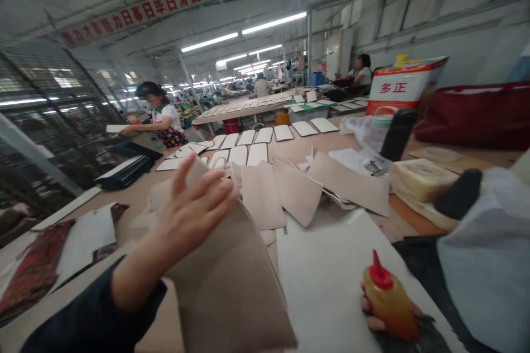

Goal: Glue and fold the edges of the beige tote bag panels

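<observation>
Here's the left hand (pixel 190 215), blurred and raised at the upper end of a big brown sheet (pixel 227 287), fingers spread and thumb standing apart; whether it grips the sheet or merely passes in front of it, I cannot tell, as the hand hides that edge. Over on the other side, the right hand (pixel 375 324) is clamped round a squeeze bottle (pixel 389 306), and look at the angle: red nozzle up, leaning slightly, a hold that probably stops the amber contents dripping. Below the bottle lies a white sheet (pixel 323 265), perhaps there to shield the table (pixel 298 149), its near part partly covered by the brown sheet's edge. Just beyond, loose brown pieces (pixel 298 190) overlap in a heap, seemingly left within easy reach. Further out, white panels (pixel 258 154) sit in rows, mostly side by side, likely so each one lies flat. A tin (pixel 389 88) and a red bag (pixel 472 116) stand off at the right, well apart from the sheets. Across on the left, a co-worker (pixel 168 116) holds a pale piece (pixel 117 128) out in front.
</observation>
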The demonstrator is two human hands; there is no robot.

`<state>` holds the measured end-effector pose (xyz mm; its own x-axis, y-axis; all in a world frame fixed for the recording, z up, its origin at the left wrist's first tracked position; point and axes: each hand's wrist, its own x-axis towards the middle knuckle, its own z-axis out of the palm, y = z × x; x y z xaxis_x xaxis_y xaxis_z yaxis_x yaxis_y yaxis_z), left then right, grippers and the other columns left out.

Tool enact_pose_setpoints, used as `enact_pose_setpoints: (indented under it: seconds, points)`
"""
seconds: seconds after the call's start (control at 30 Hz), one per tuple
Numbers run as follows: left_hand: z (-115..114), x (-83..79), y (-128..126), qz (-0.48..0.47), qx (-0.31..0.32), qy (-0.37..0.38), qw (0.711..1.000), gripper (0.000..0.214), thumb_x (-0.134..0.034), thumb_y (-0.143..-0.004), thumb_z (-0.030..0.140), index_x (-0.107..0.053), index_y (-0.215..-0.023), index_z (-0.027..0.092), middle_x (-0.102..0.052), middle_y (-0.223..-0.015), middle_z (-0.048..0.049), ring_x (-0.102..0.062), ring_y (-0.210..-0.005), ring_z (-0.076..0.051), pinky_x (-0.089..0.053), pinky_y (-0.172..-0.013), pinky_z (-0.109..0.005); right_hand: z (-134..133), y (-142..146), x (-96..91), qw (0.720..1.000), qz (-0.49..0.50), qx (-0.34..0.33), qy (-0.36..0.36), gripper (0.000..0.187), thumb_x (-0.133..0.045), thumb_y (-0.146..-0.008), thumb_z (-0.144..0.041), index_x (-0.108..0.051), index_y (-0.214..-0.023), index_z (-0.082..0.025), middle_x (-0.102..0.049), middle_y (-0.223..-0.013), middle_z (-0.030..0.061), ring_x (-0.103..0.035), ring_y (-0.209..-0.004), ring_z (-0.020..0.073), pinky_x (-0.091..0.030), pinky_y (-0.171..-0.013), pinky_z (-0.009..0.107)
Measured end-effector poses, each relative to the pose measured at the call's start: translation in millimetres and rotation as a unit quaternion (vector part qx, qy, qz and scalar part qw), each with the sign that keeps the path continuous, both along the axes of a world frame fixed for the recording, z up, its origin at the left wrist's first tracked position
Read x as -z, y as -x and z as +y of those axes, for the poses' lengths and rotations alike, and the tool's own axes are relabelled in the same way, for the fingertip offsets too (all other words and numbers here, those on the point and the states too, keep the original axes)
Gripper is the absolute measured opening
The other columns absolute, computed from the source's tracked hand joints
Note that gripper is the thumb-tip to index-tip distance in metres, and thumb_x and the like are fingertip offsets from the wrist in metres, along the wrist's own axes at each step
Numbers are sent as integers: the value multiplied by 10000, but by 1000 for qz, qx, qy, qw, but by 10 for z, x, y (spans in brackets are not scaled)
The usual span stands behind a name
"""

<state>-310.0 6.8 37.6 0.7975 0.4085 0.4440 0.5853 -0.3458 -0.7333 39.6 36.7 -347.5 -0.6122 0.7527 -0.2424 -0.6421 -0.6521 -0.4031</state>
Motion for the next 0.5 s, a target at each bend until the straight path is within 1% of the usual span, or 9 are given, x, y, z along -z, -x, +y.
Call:
enact_pose_setpoints:
  seconds: [0.03, 0.1, 0.13, 0.2, 0.27, 0.33, 0.4, 0.47, 0.5]
  points:
    - [129, 159, -196, 10, 45, 36, 998, 214, -463, -858, 137, -573, -1019, 226, -631, -1062, 28, -465, -1158, -197, -130, -1089, -545, -17, 29, -30, 1000, 9, 28, -3, 388, -708, -534, -563, -683, -790, -271, -688, -726, 115, -595, -563, 218, -405, -488, 329]
    - [350, 569, -559, 22, 104, 120, 987, 171, -444, -878, 186, -583, -969, 224, -553, -1216, -1, -381, -1237, -207, -120, -1089, -535, -78, 83, -131, 997, 22, 68, -13, 421, -730, -530, -551, -673, -836, -267, -691, -749, 101, -605, -625, 218, -391, -473, 292]
    - [422, 802, -723, 14, 104, 169, 980, 193, -419, -887, 181, -574, -995, 223, -508, -1273, -22, -364, -1247, -209, -154, -1083, -518, -120, 105, -194, 996, 30, 87, -18, 454, -748, -510, -540, -665, -861, -265, -691, -764, 92, -604, -640, 215, -389, -469, 281]
    - [464, 1277, -1013, -24, 41, 280, 959, 270, -387, -890, 162, -520, -1118, 219, -485, -1286, -75, -417, -1194, -213, -309, -1014, -445, -217, 138, -330, 988, 50, 142, -20, 488, -764, -501, -516, -647, -901, -262, -687, -805, 76, -601, -664, 207, -392, -469, 267]
    - [381, 1703, -1237, -102, -63, 375, 919, 237, -376, -890, 192, -544, -1056, 191, -583, -1088, -87, -537, -991, -199, -442, -852, -356, -309, 169, -464, 975, 68, 210, -5, 439, -742, -558, -484, -634, -917, -257, -681, -838, 68, -601, -702, 208, -401, -477, 263]
    - [227, 2039, -1390, -173, -139, 443, 869, 244, -444, -861, 359, -570, -972, 182, -594, -979, -82, -553, -894, -209, -471, -777, -336, -373, 204, -579, 961, 78, 266, 20, 382, -716, -607, -438, -629, -928, -249, -676, -851, 63, -601, -733, 214, -413, -491, 270]
    - [69, 2293, -1480, -226, -173, 462, 840, 437, -519, -769, 526, -566, -1023, 174, -576, -1043, -109, -536, -949, -252, -460, -819, -381, -407, 235, -662, 955, 82, 282, 44, 362, -702, -628, -420, -631, -932, -235, -675, -827, 60, -601, -717, 211, -424, -503, 279]
    - [-44, 2491, -1515, -256, -178, 442, 841, 672, -581, -680, 586, -489, -1197, 168, -487, -1244, -156, -448, -1119, -328, -386, -929, -480, -419, 254, -711, 956, 86, 275, 58, 368, -697, -633, -427, -633, -932, -223, -674, -801, 56, -600, -698, 203, -426, -504, 274]
    - [-75, 2573, -1508, -260, -173, 429, 847, 754, -608, -661, 564, -420, -1278, 173, -408, -1339, -163, -372, -1200, -360, -334, -971, -524, -419, 258, -724, 956, 88, 272, 59, 375, -697, -633, -428, -631, -939, -222, -674, -800, 54, -600, -699, 200, -422, -500, 266]
